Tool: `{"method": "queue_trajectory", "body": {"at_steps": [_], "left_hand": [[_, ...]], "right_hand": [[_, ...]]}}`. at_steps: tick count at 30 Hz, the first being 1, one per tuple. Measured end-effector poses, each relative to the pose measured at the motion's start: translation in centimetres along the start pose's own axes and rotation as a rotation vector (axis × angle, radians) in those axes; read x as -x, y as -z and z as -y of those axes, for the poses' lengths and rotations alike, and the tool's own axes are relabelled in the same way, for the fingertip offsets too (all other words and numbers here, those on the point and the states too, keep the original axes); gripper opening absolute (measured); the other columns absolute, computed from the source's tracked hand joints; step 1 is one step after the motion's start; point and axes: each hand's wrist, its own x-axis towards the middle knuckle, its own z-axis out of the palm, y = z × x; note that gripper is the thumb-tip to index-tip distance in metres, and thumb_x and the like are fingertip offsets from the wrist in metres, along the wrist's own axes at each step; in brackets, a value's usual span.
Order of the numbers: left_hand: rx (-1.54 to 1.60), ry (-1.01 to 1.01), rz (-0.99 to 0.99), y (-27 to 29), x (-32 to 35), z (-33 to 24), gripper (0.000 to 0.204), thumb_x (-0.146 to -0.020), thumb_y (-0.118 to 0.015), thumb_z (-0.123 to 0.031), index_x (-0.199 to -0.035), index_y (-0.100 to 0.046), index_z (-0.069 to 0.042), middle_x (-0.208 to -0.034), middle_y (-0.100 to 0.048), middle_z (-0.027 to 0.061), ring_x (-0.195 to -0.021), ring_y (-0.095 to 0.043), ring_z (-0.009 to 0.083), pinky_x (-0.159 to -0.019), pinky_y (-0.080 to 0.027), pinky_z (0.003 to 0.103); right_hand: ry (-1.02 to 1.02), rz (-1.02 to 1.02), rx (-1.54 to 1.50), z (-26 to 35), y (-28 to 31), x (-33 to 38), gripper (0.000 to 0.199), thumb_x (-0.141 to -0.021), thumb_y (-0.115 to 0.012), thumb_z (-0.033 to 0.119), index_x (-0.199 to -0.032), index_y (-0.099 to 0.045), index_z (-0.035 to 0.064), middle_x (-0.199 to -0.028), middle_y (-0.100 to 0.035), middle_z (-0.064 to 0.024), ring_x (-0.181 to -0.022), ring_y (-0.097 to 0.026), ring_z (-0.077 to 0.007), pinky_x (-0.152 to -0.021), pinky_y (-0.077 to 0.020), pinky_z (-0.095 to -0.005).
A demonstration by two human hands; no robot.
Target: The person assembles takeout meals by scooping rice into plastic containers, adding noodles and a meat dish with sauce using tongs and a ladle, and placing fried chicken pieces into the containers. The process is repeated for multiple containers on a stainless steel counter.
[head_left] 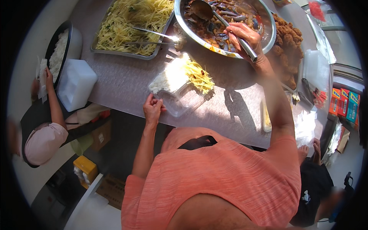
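Observation:
My right hand (247, 40) is wrapped round the handle of a metal ladle (202, 10). The ladle's bowl rests over eggplant stew in a large round metal basin (272, 33). At the near table edge, my left hand (152, 111) has its fingers closed on the near-left corner of a clear plastic meal box (179, 109). White rice (168, 76) fills the box's left part, and yellow shredded potato (200, 76) lies at its far right. The near compartment shows bare plastic. Behind the box, metal tongs (155, 33) lie across a tray of shredded potato (130, 23).
Fried pieces (287, 42) are heaped right of the basin. A black rice tub (75, 42) and stacked white boxes (76, 82) stand left, beside a person in a pink sleeve (46, 142). Clear containers (316, 67) sit right; another person's hands (308, 149) are near white bags (306, 128).

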Motion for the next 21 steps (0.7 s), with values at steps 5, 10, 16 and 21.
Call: {"method": "queue_trajectory", "body": {"at_steps": [5,10,16,21], "left_hand": [[0.028,-0.021,0.036,0.2,-0.2,0.2,0.044,-0.083,-0.058,0.000,-0.124,-0.043,0.006,-0.070,-0.056,0.0024,-0.054,-0.056,0.0084,-0.046,-0.050,0.021],[0.013,-0.037,-0.010,0.3,0.0,0.9,0.037,-0.084,-0.058,-0.001,-0.119,-0.049,0.003,-0.069,-0.057,0.0015,-0.054,-0.055,0.0075,-0.046,-0.049,0.021],[0.025,-0.049,-0.014,-0.2,-0.2,1.0,0.038,-0.084,-0.058,-0.001,-0.120,-0.048,0.004,-0.069,-0.057,0.0018,-0.054,-0.055,0.0079,-0.046,-0.050,0.021],[0.045,-0.036,-0.046,0.1,0.3,1.6,0.044,-0.083,-0.059,0.000,-0.124,-0.043,0.004,-0.071,-0.056,0.0028,-0.055,-0.055,0.0093,-0.046,-0.051,0.022]], "right_hand": [[0.003,0.138,-0.031,2.3,-0.3,1.8,0.024,-0.072,-0.064,0.001,-0.096,-0.063,0.0023,-0.091,-0.063,-0.0173,-0.081,-0.065,-0.0307,-0.070,-0.0540,-0.0314],[-0.232,0.150,-0.184,3.4,4.2,3.0,0.018,-0.075,-0.058,-0.003,-0.092,-0.064,-0.0005,-0.088,-0.065,-0.0138,-0.083,-0.064,-0.0250,-0.074,-0.0519,-0.0290],[-0.199,0.046,-0.169,1.7,0.9,3.9,0.012,-0.079,-0.058,-0.001,-0.090,-0.063,-0.0039,-0.085,-0.065,-0.0145,-0.077,-0.067,-0.0213,-0.069,-0.0539,-0.0276],[-0.573,-0.050,-0.497,2.2,2.7,4.8,0.017,-0.087,-0.051,0.001,-0.096,-0.060,-0.0104,-0.083,-0.066,-0.0164,-0.078,-0.068,-0.0212,-0.071,-0.0567,-0.0273]]}}
